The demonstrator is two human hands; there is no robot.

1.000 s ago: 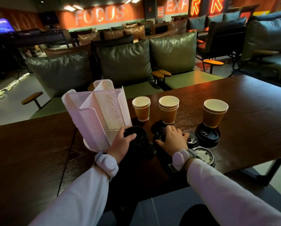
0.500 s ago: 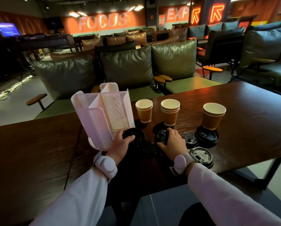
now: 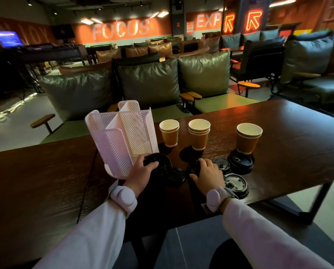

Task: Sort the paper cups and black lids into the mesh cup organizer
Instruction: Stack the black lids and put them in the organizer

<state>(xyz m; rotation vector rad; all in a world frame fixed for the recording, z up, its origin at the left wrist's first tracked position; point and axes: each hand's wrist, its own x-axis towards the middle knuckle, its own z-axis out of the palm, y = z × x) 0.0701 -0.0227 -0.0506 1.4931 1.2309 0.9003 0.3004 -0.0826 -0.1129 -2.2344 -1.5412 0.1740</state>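
A white mesh cup organizer [image 3: 123,140] stands on the dark wooden table [image 3: 290,140], left of centre. To its right stand three short stacks of brown paper cups: a left stack [image 3: 169,132], a middle stack [image 3: 199,133] and a right stack [image 3: 248,138]. Black lids lie in front of them. My left hand [image 3: 141,174] grips a black lid [image 3: 161,167] at the organizer's near right corner. My right hand [image 3: 207,174] closes on another black lid [image 3: 193,168]. More lids lie at the right: one [image 3: 221,165], a small stack [image 3: 240,164] and a near one [image 3: 237,184].
One more black lid [image 3: 176,177] lies between my hands. The table's near edge runs just under my wrists. Green cushioned benches [image 3: 148,82] stand behind the table's far edge, with more seating at the right.
Both hands stay on their lids; the right hand has shifted slightly over its lid. The head camera has tilted up a little, so everything sits lower in view.
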